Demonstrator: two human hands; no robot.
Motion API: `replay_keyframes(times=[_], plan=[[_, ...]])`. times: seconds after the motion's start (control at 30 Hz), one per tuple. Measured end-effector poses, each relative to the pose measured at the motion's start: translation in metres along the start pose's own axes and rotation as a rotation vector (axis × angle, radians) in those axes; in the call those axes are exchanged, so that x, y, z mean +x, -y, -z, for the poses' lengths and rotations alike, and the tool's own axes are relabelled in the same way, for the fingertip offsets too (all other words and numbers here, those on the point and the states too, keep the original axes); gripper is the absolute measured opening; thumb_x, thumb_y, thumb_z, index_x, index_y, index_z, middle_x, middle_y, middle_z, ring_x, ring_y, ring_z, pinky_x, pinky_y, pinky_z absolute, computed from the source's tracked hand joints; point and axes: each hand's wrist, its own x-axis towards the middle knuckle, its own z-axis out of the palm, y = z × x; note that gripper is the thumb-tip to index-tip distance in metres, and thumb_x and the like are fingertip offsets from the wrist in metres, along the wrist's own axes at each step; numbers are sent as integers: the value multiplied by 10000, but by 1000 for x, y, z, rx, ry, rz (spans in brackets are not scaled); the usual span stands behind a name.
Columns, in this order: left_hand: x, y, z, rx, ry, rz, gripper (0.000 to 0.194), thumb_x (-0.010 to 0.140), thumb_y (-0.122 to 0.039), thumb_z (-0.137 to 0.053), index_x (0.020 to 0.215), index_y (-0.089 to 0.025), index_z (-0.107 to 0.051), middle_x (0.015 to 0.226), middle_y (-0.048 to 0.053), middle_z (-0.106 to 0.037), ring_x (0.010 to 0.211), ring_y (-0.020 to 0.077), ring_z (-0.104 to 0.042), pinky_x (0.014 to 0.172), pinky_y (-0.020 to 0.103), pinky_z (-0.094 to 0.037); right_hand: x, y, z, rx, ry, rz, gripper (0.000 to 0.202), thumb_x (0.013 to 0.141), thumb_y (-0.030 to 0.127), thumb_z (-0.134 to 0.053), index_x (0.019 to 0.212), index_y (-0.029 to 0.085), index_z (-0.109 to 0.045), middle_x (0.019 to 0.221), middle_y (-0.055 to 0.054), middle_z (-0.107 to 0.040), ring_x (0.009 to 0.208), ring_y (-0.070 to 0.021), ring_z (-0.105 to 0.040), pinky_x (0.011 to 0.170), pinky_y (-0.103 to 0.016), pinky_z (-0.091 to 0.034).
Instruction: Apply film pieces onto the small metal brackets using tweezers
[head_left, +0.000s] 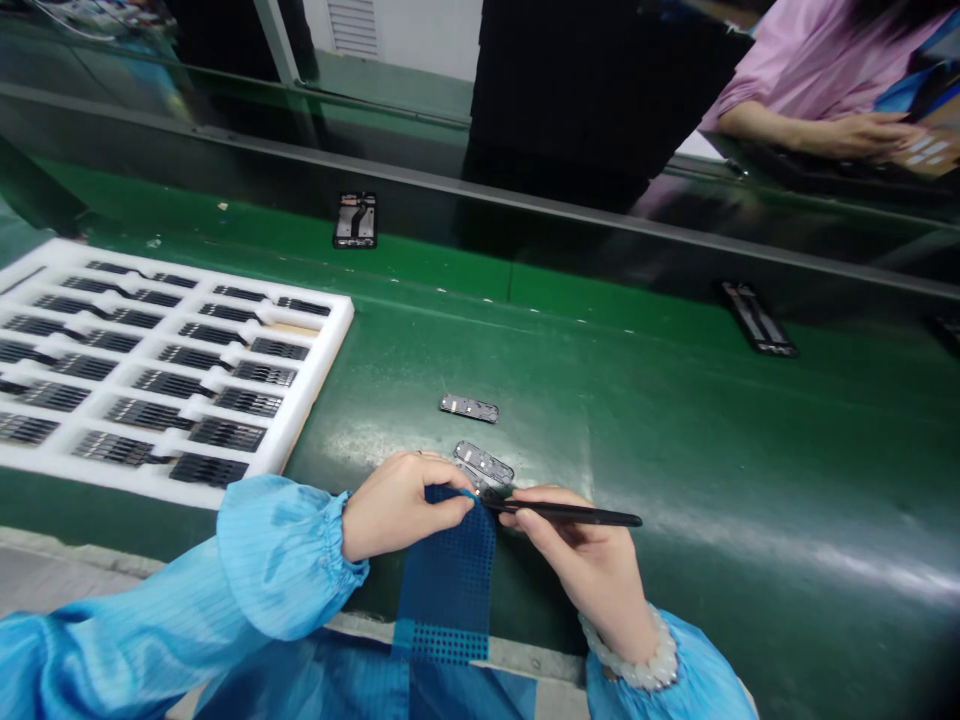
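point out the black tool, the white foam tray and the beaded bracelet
black tool [581, 514]: head view, handle
white foam tray [319, 378]: head view, right rim
beaded bracelet [660, 668]: head view, beads

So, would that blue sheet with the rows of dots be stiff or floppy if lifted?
The blue sheet would probably flop: it looks thin and slightly see-through, paler where it crosses the table's light edge. Being so thin, it is likely light for its size too.
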Motion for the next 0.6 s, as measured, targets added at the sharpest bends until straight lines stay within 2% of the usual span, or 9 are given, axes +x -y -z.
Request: replay_keyframes(times=[0.13, 0.27, 0.43, 0.6], plan=[[0, -1, 0, 2, 4, 12, 116, 759, -205, -591, 783, -220, -703, 833, -37, -709, 823, 134, -640, 759, 214, -449, -2, -1, 1, 20, -5, -36, 132, 756, 304, -683, 817, 187, -690, 742, -51, -727, 630, -187, -707, 632, -285, -609], [1, -1, 0, 8, 4, 16, 120, 762, -223, -583, 785, -223, -701, 839, -32, -709, 815, 139, -642, 743, 216, -456, -3, -2, 2, 73, -64, -110, 142, 765, 318, -681, 837, 197, -691, 704, -33, -724, 644, -172, -707, 654, -265, -599], [1, 0, 0, 14, 2, -7, 125, 762, -213, -580, 785, -222, -702, 836, -28, -709, 816, 139, -640, 756, 217, -457, 1, -4, 3, 77, 28, -80, 150, 752, 297, -692, 853, 186, -695, 814, -59, -733, 680, -190, -715, 668, -286, -609], [0, 1, -1, 15, -2, -20, 124, 760, -200, -586, 791, -218, -705, 829, -27, -706, 820, 138, -636, 759, 218, -457, 2, -3, 2, 50, 26, -54, 139, 750, 291, -691, 837, 182, -695, 779, -56, -731, 655, -190, -713, 646, -281, -611]])
